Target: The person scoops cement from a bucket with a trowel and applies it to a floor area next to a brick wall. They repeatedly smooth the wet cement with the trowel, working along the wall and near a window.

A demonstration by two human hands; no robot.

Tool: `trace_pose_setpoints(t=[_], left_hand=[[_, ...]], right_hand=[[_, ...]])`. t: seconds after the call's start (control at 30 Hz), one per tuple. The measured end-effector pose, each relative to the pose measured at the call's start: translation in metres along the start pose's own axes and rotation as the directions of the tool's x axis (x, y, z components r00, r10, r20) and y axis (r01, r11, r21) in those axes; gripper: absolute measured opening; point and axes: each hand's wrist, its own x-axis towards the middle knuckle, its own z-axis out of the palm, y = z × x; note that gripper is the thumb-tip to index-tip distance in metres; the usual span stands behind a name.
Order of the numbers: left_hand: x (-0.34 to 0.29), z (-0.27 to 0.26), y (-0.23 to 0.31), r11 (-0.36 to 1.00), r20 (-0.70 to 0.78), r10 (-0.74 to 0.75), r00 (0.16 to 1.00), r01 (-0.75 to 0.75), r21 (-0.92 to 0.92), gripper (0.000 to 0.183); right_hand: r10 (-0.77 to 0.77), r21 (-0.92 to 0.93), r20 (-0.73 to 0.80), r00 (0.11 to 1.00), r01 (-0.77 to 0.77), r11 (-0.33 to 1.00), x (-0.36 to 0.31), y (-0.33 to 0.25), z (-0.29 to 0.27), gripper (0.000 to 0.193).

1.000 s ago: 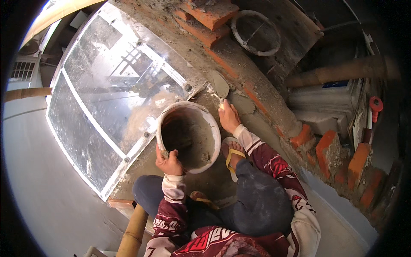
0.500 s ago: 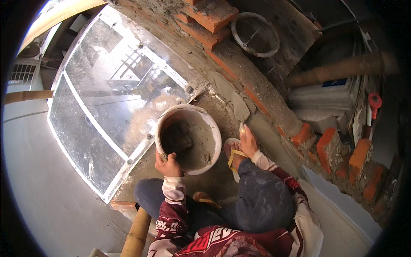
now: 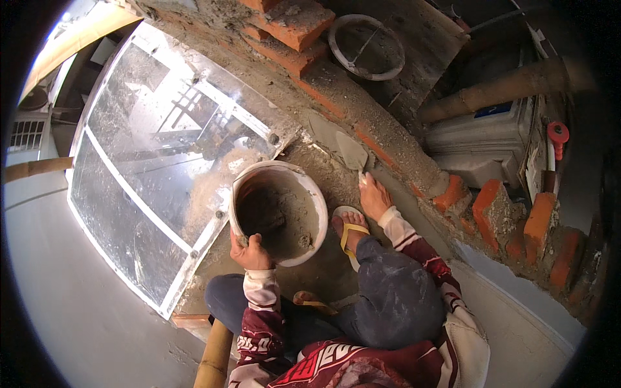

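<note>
My left hand (image 3: pixel 253 253) grips the near rim of a round bucket (image 3: pixel 315 187), its thumb over the edge. Wet grey mortar (image 3: pixel 294 223) lies inside the bucket, which tilts so that its mouth faces me. In my right hand (image 3: pixel 374 197) is the handle of a pointing trowel (image 3: pixel 352 152); my fingers are closed round it. The trowel's flat blade rests on or just over the smoothed mortar strip (image 3: pixel 323 132) beside the brick wall (image 3: pixel 372 143). Whether blade and surface touch, I cannot tell.
A framed clear panel (image 3: pixel 155 174) spreads to the left. Orange bricks (image 3: pixel 488 213) stick up along the wall at right; more are stacked (image 3: pixel 297 29) at the top. Beyond the wall lie a second bucket (image 3: pixel 398 55) and a bamboo pole (image 3: pixel 504 90). My sandalled foot (image 3: pixel 349 229) is between my hands.
My right hand has moved up and slightly left, and the trowel blade has shifted and turned along the mortar strip. The left hand still holds the bucket. The whole view has shifted a little.
</note>
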Motion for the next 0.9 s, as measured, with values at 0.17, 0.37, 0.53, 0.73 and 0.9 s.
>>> trace_pose_setpoints(t=[0.17,0.37,0.53,0.73,0.9], left_hand=[[0.003,-0.007,0.003,0.996,0.037,-0.07,0.997,0.068,0.052,0.048],[0.006,-0.005,-0.006,1.0,0.0,0.0,1.0,0.0,0.031,0.038],[0.007,-0.006,-0.003,0.998,0.052,-0.06,0.997,0.058,0.033,0.053],[0.011,-0.009,-0.005,0.994,0.028,-0.052,0.998,0.049,0.096,0.052],[0.009,-0.011,-0.011,0.998,0.039,-0.052,0.998,0.05,0.04,0.051]], right_hand=[[0.046,0.006,-0.051,0.998,-0.046,0.999,-0.039,0.052,0.013,0.048],[0.073,0.021,-0.116,0.99,-0.071,0.997,-0.093,0.089,0.011,0.045],[0.027,0.072,-0.149,0.988,-0.016,0.997,-0.114,0.092,-0.001,0.043],[-0.135,0.126,-0.175,0.975,0.159,0.979,-0.018,0.033,0.004,0.042],[-0.205,0.134,-0.168,0.964,0.229,0.964,0.051,-0.004,0.01,0.037]])
